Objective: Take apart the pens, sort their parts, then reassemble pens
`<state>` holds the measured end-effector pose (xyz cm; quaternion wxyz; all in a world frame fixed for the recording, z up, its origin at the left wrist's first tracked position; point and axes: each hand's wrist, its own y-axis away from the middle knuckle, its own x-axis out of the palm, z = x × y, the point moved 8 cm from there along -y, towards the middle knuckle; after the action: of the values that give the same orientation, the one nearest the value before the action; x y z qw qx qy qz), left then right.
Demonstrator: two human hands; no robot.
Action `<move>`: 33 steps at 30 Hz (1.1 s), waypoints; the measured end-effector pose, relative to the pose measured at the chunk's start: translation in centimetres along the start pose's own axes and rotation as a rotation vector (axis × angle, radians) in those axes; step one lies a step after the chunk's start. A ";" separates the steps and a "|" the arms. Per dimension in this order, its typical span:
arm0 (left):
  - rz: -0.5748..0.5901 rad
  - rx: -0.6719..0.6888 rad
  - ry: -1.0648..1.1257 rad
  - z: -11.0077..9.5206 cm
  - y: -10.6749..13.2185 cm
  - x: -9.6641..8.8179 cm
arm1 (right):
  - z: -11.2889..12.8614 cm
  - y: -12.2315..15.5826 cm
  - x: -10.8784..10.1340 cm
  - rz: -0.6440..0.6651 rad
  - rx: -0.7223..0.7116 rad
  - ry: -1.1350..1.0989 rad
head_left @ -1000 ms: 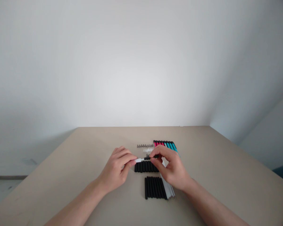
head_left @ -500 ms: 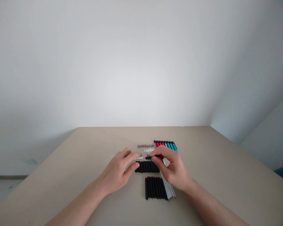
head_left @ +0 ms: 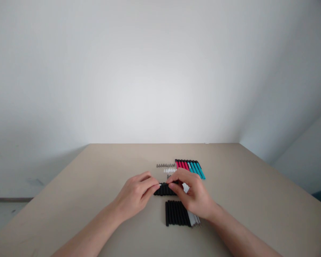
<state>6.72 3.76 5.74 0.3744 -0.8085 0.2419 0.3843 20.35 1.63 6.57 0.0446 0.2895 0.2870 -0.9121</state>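
My left hand (head_left: 139,192) is closed in a pinch on a thin white pen refill (head_left: 160,185); only a short bit of it shows past the fingertips. Opposite it, my right hand (head_left: 191,191) pinches a slim black pen barrel (head_left: 164,184), mostly covered by the fingers. The two pieces lie in one line, end to end, and I cannot tell how far one sits inside the other. Just beneath them is a row of short black tubes (head_left: 162,190), partly hidden by the right hand.
Longer black tubes (head_left: 176,213) lie nearer, beside white refills with metal tips (head_left: 194,218). Farther back are small metal cones (head_left: 165,165), small white pieces (head_left: 169,170), and red and teal pen barrels (head_left: 195,168). All rest on a beige table (head_left: 96,171) against a wall.
My left fingers, apart before, have closed on the white refill. Both hands have come closer together and a little nearer to me, with the black barrel still in the right.
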 end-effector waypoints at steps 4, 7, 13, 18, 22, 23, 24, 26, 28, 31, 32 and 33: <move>-0.011 -0.022 0.022 0.1 0.2 -0.2 | -0.2 -0.1 -0.4 -0.034 0.023 -0.005; 0.019 -0.031 0.020 0.3 0.2 0.2 | -0.3 -0.1 -0.2 -0.027 0.033 -0.004; 0.040 -0.024 -0.011 0.1 0.2 0.4 | -0.2 0.0 0.3 0.026 0.027 0.015; 0.050 -0.038 -0.020 0.0 0.2 0.2 | -0.3 0.0 0.2 0.024 0.025 0.014; 0.001 -0.077 -0.034 0.4 0.2 -0.2 | -0.7 0.0 -0.2 -0.035 0.054 0.000; -0.017 -0.088 -0.033 0.5 0.3 -0.4 | -0.9 0.0 -0.3 -0.050 0.069 -0.005; -0.036 -0.101 -0.031 0.7 0.3 -0.5 | -1.0 0.1 -0.4 -0.059 0.083 -0.008; -0.074 -0.131 -0.027 1.0 0.4 -0.8 | -1.0 0.1 -0.4 -0.058 0.096 -0.013; -0.114 -0.160 -0.023 1.3 0.5 -1.0 | -0.8 0.0 -0.2 -0.033 0.084 -0.004; -0.141 -0.181 -0.016 1.6 0.5 -1.1 | -0.2 0.0 0.3 0.030 0.029 0.026; -0.140 -0.181 -0.014 1.7 0.4 -1.0 | 0.1 -0.1 0.5 0.054 0.005 0.029; -0.137 -0.180 -0.014 1.7 0.4 -1.0 | 0.3 -0.1 0.6 0.074 -0.017 0.025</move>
<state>5.13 4.95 5.61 0.3274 -0.8509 0.1479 0.3834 19.65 1.55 6.47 0.0770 0.3111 0.2842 -0.9036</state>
